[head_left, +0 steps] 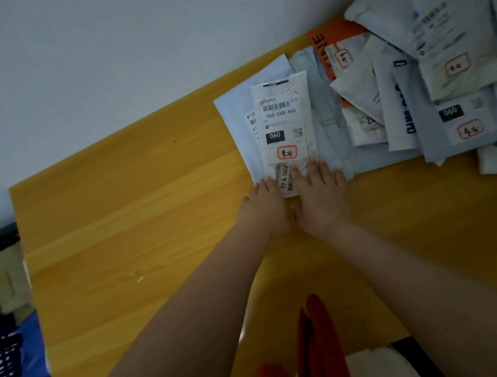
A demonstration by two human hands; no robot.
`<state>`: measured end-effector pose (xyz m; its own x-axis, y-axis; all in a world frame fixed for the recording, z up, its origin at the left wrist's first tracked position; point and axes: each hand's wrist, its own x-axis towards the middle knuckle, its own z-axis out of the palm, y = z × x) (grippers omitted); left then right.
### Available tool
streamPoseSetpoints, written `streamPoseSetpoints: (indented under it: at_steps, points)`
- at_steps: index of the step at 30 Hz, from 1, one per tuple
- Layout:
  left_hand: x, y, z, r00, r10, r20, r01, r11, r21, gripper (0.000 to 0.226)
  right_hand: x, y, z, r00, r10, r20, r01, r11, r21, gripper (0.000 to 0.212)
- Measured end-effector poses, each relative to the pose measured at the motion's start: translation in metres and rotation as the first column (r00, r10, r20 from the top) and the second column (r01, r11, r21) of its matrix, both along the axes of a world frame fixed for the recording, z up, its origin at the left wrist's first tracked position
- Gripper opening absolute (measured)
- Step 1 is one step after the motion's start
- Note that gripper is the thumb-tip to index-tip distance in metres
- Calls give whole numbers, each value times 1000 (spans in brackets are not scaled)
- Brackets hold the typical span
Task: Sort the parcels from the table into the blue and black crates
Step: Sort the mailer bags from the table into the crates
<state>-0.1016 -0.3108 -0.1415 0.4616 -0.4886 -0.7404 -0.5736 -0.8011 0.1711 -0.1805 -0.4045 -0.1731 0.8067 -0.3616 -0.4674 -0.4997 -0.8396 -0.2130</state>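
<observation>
White parcel (285,123), label "060", lies on yellow desk (140,218), left of main parcel heap (432,77). Left hand (263,208) and right hand (322,199) at its near edge, fingers extended flat, gripping nothing. Advise: read label, pinch single parcel only. Crates (5,364) far left of parcel.

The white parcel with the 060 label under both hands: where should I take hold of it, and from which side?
Probably its near short edge, from the person's side. The white 060 parcel lies flat on a larger white envelope, its near end already under the left hand and right hand. The pile of parcels crowds its right side, and the far edge is a longer reach.
</observation>
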Motion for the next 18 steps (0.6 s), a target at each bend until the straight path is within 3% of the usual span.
streamPoseSetpoints:
  at_steps: [9,18]
  points:
    - [-19,87,3,998,-52,-22,54,995,85,91,-6,66,8,979,172,-113,-170,985,26,75]
    - [-36,270,2,982,-189,23,186,978,97,82,-23,232,12,961,225,-161,-229,973,-8,73]
